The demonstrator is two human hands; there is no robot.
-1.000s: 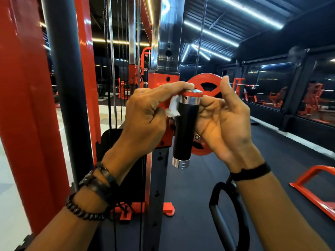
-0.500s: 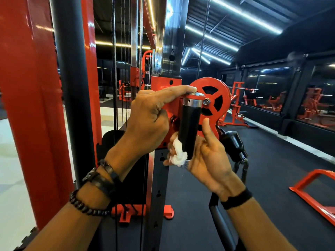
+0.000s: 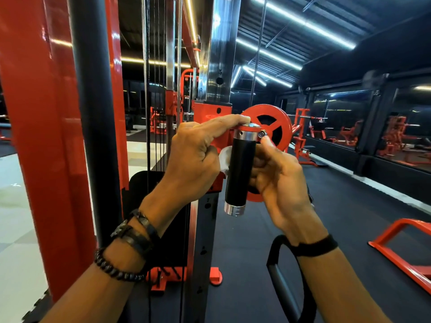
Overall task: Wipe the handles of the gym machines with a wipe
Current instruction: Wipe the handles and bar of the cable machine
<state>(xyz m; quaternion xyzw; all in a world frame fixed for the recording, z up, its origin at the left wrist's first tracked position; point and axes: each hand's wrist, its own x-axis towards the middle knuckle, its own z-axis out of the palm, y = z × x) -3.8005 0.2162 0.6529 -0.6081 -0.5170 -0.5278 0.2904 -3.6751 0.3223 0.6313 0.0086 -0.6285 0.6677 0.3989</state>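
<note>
Two hands were up at the cable machine, and between them stood one handle (image 3: pixel 240 169): a black cylinder with a silver cap at each end, upright and leaning a touch to the left at its foot. One wipe (image 3: pixel 225 159) was in play, a small white wad showing just left of the handle, tucked between it and the left hand (image 3: pixel 196 157).

The left hand sat with its lower fingers curled in toward the palm, the wipe right beside them; whether those fingers actually pinched it could not be told from here. Its index finger lay stretched straight across the top cap of the handle, touching it. The right hand (image 3: pixel 279 173) was on the other side, its fingers curled round the back of the black tube and its thumb tip up by the small bolt on the upper cap. So the wipe lay on the left flank of the handle, pressed close against the black part about a third of the way down.

Behind the handle was one red pulley wheel (image 3: pixel 277 129), with a red post (image 3: pixel 46 136) and a black upright (image 3: pixel 93 113) at the left. A second black handle (image 3: pixel 286 287) hung low under the right wrist. Two dark bracelets (image 3: pixel 130 248) ringed the left wrist, one black band (image 3: pixel 319 247) the right.
</note>
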